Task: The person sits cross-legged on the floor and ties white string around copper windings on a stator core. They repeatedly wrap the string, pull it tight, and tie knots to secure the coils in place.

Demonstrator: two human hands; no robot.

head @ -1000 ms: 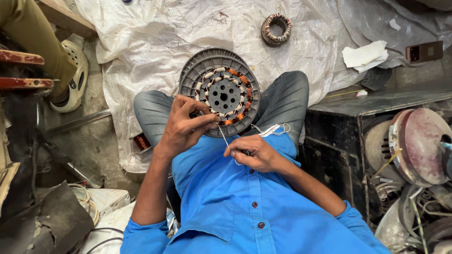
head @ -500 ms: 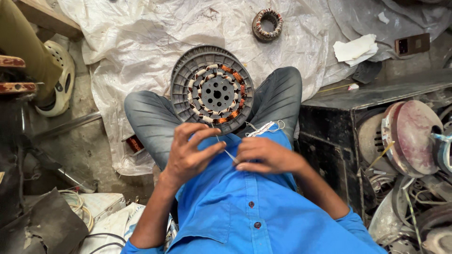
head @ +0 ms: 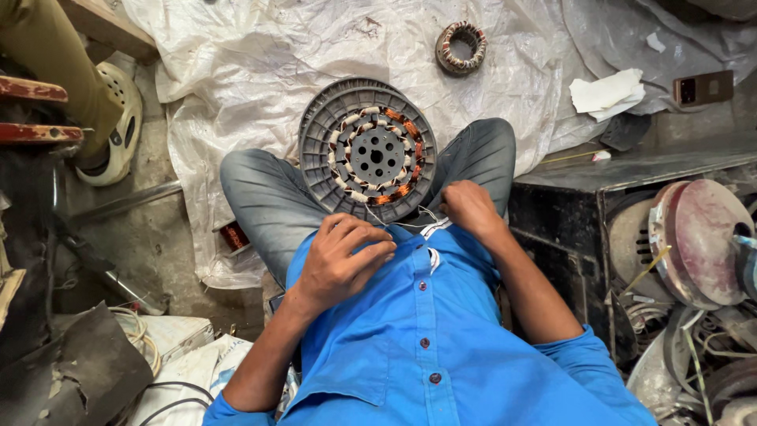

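A round grey fan stator [head: 367,150] with copper and white-taped windings leans between my knees on my lap. My left hand [head: 345,262] rests just below it against my blue shirt, fingers curled and pinching a thin pale wire [head: 398,225]. That wire runs from the stator's lower edge across to my right hand [head: 471,209], which is closed on its other end beside my right knee. Both hands are off the stator and a little apart from each other.
A smaller wound stator ring [head: 461,46] lies on the white plastic sheet [head: 260,71] ahead. Another person's leg and sandal [head: 110,134] are at left. A black metal box [head: 583,205] and stacked motor discs [head: 698,237] crowd the right. A small copper spool [head: 234,235] sits by my left thigh.
My left hand has come off the stator windings down to my chest. The right hand has shifted up and right, so the hands have drawn apart along the wire.
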